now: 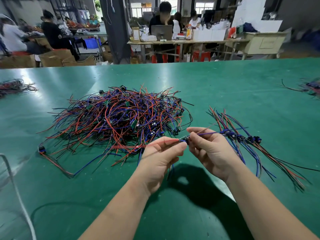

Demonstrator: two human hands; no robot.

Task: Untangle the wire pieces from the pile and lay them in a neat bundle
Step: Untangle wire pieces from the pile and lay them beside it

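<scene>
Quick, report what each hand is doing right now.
Left hand: closed, pinching the wire piece by its red lead.
Right hand: closed, pinching the same wire piece by its blue-purple lead.

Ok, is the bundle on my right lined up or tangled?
Lined up: the bundle has its connectors side by side in a row, wires running roughly parallel.

No text, label, brand or number is legible anywhere in view.
</scene>
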